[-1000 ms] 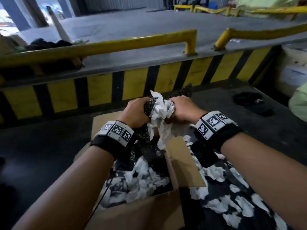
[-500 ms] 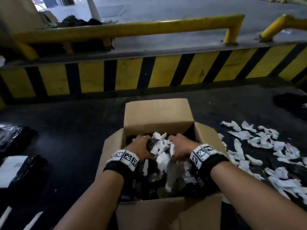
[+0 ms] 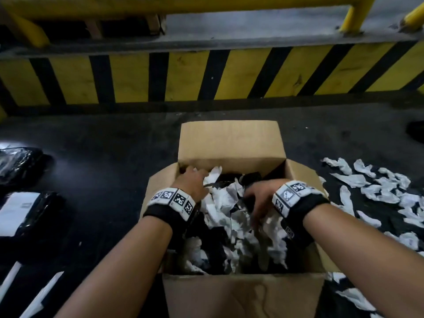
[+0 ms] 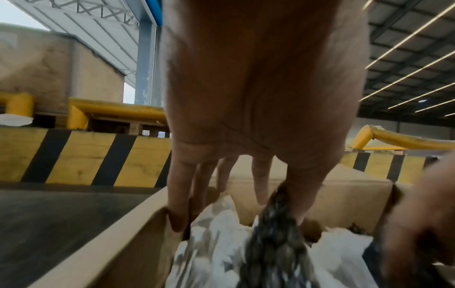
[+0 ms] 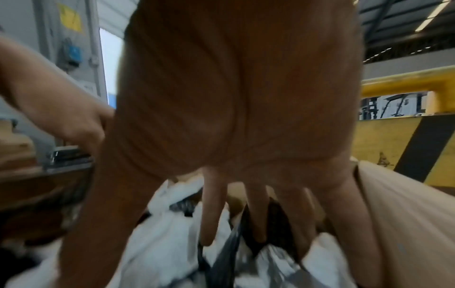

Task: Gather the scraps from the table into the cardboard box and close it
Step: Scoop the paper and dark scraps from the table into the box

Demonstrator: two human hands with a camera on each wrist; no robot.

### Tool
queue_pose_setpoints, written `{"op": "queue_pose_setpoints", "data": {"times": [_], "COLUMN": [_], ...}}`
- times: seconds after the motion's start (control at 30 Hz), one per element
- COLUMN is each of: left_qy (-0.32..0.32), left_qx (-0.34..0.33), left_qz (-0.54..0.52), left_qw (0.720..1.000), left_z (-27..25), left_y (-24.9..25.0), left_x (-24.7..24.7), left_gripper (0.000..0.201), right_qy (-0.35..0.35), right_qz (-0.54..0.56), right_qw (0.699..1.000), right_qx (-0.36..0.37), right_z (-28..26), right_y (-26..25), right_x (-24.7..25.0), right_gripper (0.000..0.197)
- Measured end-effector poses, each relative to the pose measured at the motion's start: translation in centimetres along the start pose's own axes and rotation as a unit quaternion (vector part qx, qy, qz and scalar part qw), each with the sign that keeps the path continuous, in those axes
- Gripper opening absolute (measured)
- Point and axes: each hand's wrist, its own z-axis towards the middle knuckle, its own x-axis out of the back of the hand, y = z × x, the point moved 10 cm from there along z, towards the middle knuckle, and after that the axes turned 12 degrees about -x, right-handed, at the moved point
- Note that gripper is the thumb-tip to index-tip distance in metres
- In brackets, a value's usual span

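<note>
The open cardboard box stands in the middle of the dark table, with a heap of white and black scraps inside. Both hands are down in it. My left hand is at the far left corner, fingers straight and pointing down, a dark speckled scrap against the thumb. My right hand hovers over the heap with its fingers spread and touching the scraps. Several more white scraps lie on the table right of the box.
Black wrapped packages and one with a white label lie at the left. A yellow and black striped barrier runs along the back. A dark object sits at the far right edge.
Both hands carried a bundle of white and black scraps down into the box, then moved apart and let go; the scraps now lie in the heap.
</note>
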Motion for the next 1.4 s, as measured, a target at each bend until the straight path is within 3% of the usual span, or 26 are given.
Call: {"op": "queue_pose_setpoints", "data": {"times": [0.07, 0.13, 0.23, 0.27, 0.33, 0.37, 0.47, 0.53, 0.57, 0.63, 0.7, 0.73, 0.8, 0.87, 0.97, 1.07, 1.17, 1.23, 1.33, 1.4], "left_qy": [-0.014, -0.081, -0.145, -0.158, -0.201, -0.193, -0.101, -0.115, -0.142, -0.165, -0.141, -0.130, -0.080, -0.029, -0.078, -0.149, -0.108, -0.087, -0.055, -0.061], "left_qx": [0.017, -0.005, -0.049, -0.065, -0.096, -0.102, -0.092, -0.084, -0.075, -0.062, -0.042, -0.020, 0.010, 0.010, -0.006, -0.044, -0.044, -0.020, 0.010, 0.027], "left_qz": [0.014, 0.032, 0.037, 0.018, -0.017, -0.025, 0.000, 0.050, 0.084, 0.099, 0.089, 0.080, 0.055, 0.028, -0.008, -0.045, -0.033, -0.016, 0.014, 0.033], "left_qw": [1.000, 0.996, 0.987, 0.985, 0.975, 0.975, 0.991, 0.989, 0.983, 0.979, 0.985, 0.988, 0.995, 0.999, 0.997, 0.987, 0.993, 0.996, 0.998, 0.997], "left_z": [-0.1, -0.2, -1.6, -1.8, -2.3, -2.2, -0.9, -0.5, -0.5, -0.4, 0.7, 0.6, 0.8, 0.2, 0.0, -1.8, -1.7, 0.1, 1.9, 1.7], "left_y": [0.2, 1.0, 2.8, 3.6, 5.3, 5.9, 5.8, 4.8, 4.1, 2.5, 0.9, 0.2, -0.6, 0.2, 1.1, 1.5, 0.9, 0.2, -0.3, -0.3], "left_x": [0.8, -1.5, -4.6, -5.2, -5.3, -4.4, -1.2, -2.7, -4.0, -6.9, -7.7, -7.2, -5.2, -2.4, -3.2, -6.8, -5.8, -4.1, -2.1, -3.0], "left_gripper": [0.052, 0.055, 0.065, 0.060, 0.040, 0.036, 0.033, 0.033, 0.037, 0.047, 0.065, 0.067, 0.055, 0.049, 0.047, 0.062, 0.059, 0.059, 0.064, 0.082], "right_qy": [0.084, 0.151, 0.093, 0.053, 0.019, 0.022, 0.125, 0.212, 0.221, 0.156, 0.019, -0.007, 0.037, 0.109, 0.194, 0.134, 0.063, 0.079, 0.172, 0.173], "right_qz": [0.091, 0.118, 0.027, -0.004, -0.029, -0.033, 0.014, 0.090, 0.109, 0.083, -0.012, -0.052, -0.068, -0.024, 0.069, 0.070, -0.018, -0.002, 0.060, 0.077], "right_qw": [0.992, 0.981, 0.995, 0.998, 0.999, 0.998, 0.991, 0.973, 0.969, 0.979, 0.997, 0.997, 0.997, 0.993, 0.978, 0.988, 0.995, 0.994, 0.982, 0.982], "right_qx": [0.021, 0.025, -0.010, -0.027, -0.040, -0.042, -0.043, -0.013, 0.020, 0.097, 0.080, 0.056, 0.000, -0.033, -0.023, -0.041, -0.070, -0.074, -0.058, -0.023], "right_z": [-0.4, -0.5, 2.3, 3.5, 6.2, 6.1, 1.9, -0.5, -0.8, -0.6, 0.4, 0.7, 1.5, 1.9, 1.2, 2.5, 4.0, 3.8, 2.5, 2.6], "right_y": [-1.1, -2.1, -2.2, -1.3, 0.7, 1.2, 0.2, -1.4, -2.6, -5.4, -5.5, -4.6, -2.4, -1.2, -2.2, -2.2, -0.5, -0.1, -0.9, -2.0], "right_x": [3.3, 4.3, -0.4, -2.2, -4.6, -4.6, 0.4, 3.7, 3.9, 1.8, -3.0, -4.2, -3.3, -0.2, 3.8, 1.1, -2.7, -1.6, 2.5, 2.6], "right_gripper": [0.062, 0.058, 0.051, 0.051, 0.073, 0.081, 0.043, 0.036, 0.035, 0.035, 0.040, 0.045, 0.060, 0.060, 0.043, 0.055, 0.038, 0.033, 0.044, 0.038]}}
